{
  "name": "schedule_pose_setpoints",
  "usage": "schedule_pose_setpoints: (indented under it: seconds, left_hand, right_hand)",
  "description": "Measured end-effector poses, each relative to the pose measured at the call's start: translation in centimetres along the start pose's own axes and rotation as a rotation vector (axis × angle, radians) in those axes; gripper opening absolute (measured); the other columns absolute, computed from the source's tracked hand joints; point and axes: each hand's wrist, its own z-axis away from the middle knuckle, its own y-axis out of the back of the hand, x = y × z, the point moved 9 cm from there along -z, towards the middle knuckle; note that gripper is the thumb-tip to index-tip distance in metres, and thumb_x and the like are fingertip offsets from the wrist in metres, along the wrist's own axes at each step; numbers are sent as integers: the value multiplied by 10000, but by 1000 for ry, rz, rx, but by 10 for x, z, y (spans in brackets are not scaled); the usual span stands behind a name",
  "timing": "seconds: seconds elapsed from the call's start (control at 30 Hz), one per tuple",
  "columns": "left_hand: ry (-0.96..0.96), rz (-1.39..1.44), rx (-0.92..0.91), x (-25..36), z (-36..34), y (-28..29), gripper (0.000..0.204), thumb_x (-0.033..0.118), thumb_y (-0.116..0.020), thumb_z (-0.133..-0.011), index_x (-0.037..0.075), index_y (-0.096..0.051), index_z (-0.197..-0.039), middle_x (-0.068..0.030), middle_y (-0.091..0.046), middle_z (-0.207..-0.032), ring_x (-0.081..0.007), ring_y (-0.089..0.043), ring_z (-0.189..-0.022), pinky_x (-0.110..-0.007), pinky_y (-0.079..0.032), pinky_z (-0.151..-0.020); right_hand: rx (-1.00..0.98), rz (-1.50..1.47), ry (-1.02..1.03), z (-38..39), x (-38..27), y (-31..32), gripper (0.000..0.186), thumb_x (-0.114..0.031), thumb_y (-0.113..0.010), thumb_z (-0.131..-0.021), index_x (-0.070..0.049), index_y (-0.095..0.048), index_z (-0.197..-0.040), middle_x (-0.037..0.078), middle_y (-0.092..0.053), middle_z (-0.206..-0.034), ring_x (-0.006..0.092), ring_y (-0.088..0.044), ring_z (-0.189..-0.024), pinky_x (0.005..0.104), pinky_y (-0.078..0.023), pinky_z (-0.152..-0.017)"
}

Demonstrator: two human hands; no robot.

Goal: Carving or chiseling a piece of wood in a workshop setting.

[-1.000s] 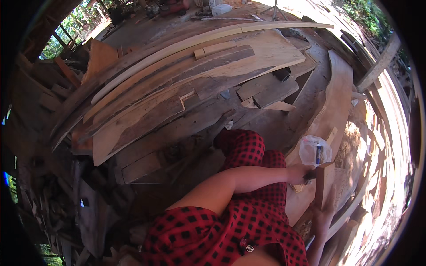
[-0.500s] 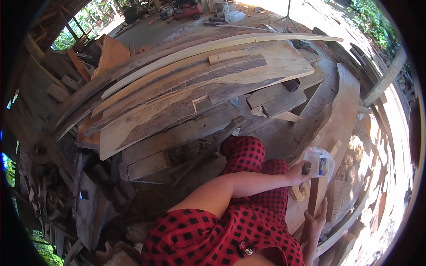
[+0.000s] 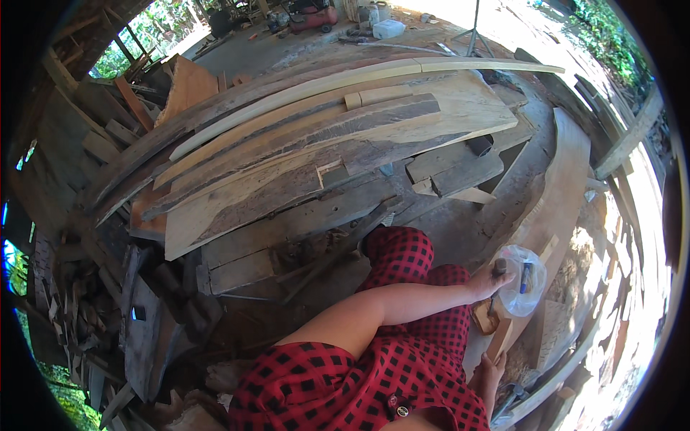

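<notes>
My left hand [image 3: 490, 283] reaches across to the right, fingers wrapped round the dark, thick handle [image 3: 500, 268] of a chisel-like tool. A thin shank seems to run down from it to a light wooden piece [image 3: 483, 320], though the tip is hard to make out. Lower down, my right hand [image 3: 489, 372] grips a squared wooden block [image 3: 499, 337] near its lower end. A clear plastic bag [image 3: 514, 303] with a dark blue, pen-like object [image 3: 525, 277] lies just right of my left hand.
A long board [image 3: 564, 172] runs along my right side. Ahead lie stacked planks and slabs [image 3: 345, 144]. Scrap wood [image 3: 79, 309] piles up at left. Beyond are a red compressor [image 3: 313, 20], a white jug [image 3: 389, 29] and a tripod stand [image 3: 473, 36]. A post [image 3: 632, 133] leans at right.
My right hand has moved down and slightly left, the wooden block lowering with it and uncovering more of the bag. My left hand keeps its hold on the handle.
</notes>
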Motion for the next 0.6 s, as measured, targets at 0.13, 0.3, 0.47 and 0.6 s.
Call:
schedule_pose_setpoints:
  seconds: [0.13, 0.3, 0.47, 0.6]
  left_hand:
    - [-76, -189, -135, -2, 6, -15, 447, 326, -714, -838, 47, -524, -1132, -45, -591, -938, -146, -566, -880, -295, -462, -812]
    - [-54, -233, -245, -33, 11, -34, 400, 249, -716, -828, 34, -525, -1107, -68, -604, -933, -168, -586, -897, -303, -473, -823]
    - [19, -159, -136, -45, 0, -17, 306, 208, -717, -770, 37, -559, -968, -104, -601, -788, -221, -594, -777, -367, -464, -742]
    - [257, 5, -45, -39, 1, 1, 215, 161, -712, -740, 43, -567, -845, -44, -562, -695, -181, -573, -678, -352, -453, -653]
  right_hand:
    - [5, -12, 15, -5, 7, 2, 821, -84, -654, -778, -48, -223, -1476, 67, -534, -719, 163, -517, -526, 297, -440, -483]
    - [14, 14, 90, -36, 44, 15, 779, -26, -617, -792, -101, -241, -1471, 34, -485, -716, 134, -463, -509, 273, -390, -451]
    - [-13, -4, 106, -40, 48, 15, 787, -22, -615, -794, -130, -240, -1477, 28, -477, -706, 125, -443, -493, 266, -371, -438]
    - [-33, 33, 81, -21, 25, 11, 833, -29, -674, -754, -23, -249, -1470, 101, -577, -886, 159, -549, -656, 286, -460, -579]
